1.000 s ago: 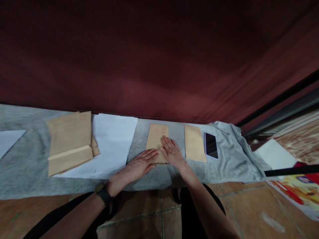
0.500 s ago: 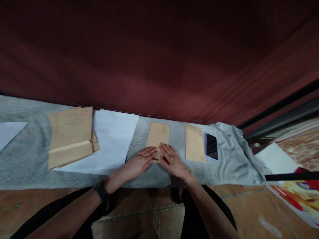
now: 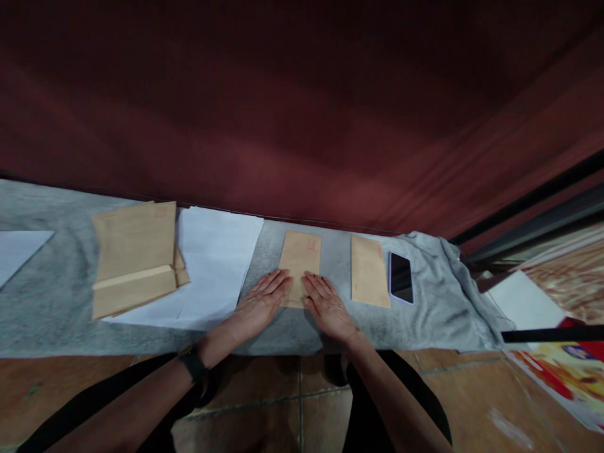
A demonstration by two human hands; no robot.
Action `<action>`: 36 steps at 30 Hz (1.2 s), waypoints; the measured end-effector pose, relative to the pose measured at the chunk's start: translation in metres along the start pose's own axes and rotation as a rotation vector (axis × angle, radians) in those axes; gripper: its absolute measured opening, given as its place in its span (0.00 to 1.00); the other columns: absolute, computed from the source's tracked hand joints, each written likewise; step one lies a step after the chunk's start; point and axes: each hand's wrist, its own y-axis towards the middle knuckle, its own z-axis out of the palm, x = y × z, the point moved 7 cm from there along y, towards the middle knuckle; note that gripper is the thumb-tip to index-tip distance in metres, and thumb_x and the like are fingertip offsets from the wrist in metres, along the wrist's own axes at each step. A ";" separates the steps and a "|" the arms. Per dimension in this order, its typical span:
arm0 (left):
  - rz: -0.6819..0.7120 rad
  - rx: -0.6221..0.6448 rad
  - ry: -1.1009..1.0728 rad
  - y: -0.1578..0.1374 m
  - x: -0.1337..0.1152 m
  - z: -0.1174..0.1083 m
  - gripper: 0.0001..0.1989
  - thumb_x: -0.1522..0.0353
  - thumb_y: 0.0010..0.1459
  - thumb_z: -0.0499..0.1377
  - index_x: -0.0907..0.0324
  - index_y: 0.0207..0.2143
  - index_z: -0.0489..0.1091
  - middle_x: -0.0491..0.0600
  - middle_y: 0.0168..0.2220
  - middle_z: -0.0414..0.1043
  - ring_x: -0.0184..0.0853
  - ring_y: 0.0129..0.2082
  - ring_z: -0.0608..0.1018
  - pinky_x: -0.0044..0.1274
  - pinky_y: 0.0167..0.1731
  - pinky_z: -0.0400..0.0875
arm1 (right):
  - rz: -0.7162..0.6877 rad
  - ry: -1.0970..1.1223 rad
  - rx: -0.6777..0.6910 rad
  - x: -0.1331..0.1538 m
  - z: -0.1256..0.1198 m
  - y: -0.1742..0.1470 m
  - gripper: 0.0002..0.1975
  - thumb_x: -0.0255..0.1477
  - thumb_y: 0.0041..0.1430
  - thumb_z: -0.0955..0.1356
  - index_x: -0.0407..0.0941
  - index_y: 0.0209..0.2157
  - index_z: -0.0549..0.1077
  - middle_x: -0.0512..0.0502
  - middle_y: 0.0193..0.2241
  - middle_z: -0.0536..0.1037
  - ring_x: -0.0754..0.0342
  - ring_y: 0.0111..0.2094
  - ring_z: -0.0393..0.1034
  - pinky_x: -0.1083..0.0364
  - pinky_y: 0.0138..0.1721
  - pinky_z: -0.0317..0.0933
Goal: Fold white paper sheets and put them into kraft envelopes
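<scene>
A brown paper envelope (image 3: 300, 255) with a small red printed mark lies flat on the grey cloth in front of me. My left hand (image 3: 265, 297) rests flat with its fingertips on the envelope's left edge, fingers stretched out. On the opposite edge lies my right hand (image 3: 326, 303), palm down and fingers extended. The middle of the envelope shows between the two hands. To the right is a second brown envelope (image 3: 370, 272), apart from my right hand.
A phone (image 3: 401, 278) lies right of the second envelope. At left, several brown envelopes (image 3: 136, 242) overlap white paper sheets (image 3: 217, 251); another white sheet (image 3: 21, 251) is at the far left. Grey cloth (image 3: 61, 302) covers the narrow surface, with a dark red panel (image 3: 292, 126) behind it.
My hands have slid apart, the left one leftward and the right one slightly rightward. More of the envelope's lower part shows between them.
</scene>
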 end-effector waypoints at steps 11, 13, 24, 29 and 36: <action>-0.072 -0.002 0.042 0.001 -0.006 0.004 0.26 0.73 0.69 0.46 0.60 0.68 0.59 0.55 0.71 0.56 0.40 0.72 0.58 0.38 0.70 0.54 | -0.004 -0.070 -0.103 0.075 0.031 -0.024 0.35 0.42 0.72 0.61 0.32 0.69 0.57 0.31 0.70 0.57 0.41 0.71 0.52 0.41 0.71 0.52; -0.082 -0.004 0.037 0.001 -0.005 0.003 0.26 0.72 0.69 0.47 0.59 0.68 0.59 0.55 0.71 0.56 0.40 0.72 0.59 0.38 0.70 0.55 | -0.009 -0.092 -0.098 0.078 0.032 -0.027 0.37 0.44 0.71 0.62 0.33 0.70 0.56 0.31 0.70 0.56 0.41 0.72 0.51 0.42 0.71 0.52; -0.091 -0.004 0.014 -0.001 0.000 0.009 0.30 0.77 0.64 0.47 0.60 0.68 0.59 0.56 0.71 0.57 0.42 0.72 0.58 0.40 0.70 0.55 | 0.073 -0.130 -0.078 0.048 0.019 -0.040 0.38 0.45 0.71 0.62 0.33 0.71 0.54 0.31 0.71 0.54 0.41 0.72 0.49 0.43 0.70 0.53; -0.067 -0.051 0.012 -0.001 -0.008 0.004 0.32 0.79 0.63 0.45 0.60 0.69 0.56 0.56 0.71 0.57 0.40 0.72 0.58 0.40 0.70 0.56 | 0.109 -0.146 -0.082 0.037 0.017 -0.047 0.36 0.42 0.71 0.63 0.34 0.70 0.55 0.31 0.71 0.56 0.41 0.71 0.52 0.41 0.69 0.55; 0.113 -0.009 -0.001 -0.021 -0.060 0.008 0.32 0.54 0.71 0.48 0.59 0.71 0.51 0.57 0.71 0.56 0.42 0.71 0.61 0.37 0.70 0.53 | 0.099 -0.166 -0.063 0.031 0.024 -0.047 0.31 0.30 0.70 0.61 0.34 0.70 0.57 0.33 0.71 0.57 0.43 0.72 0.51 0.42 0.70 0.54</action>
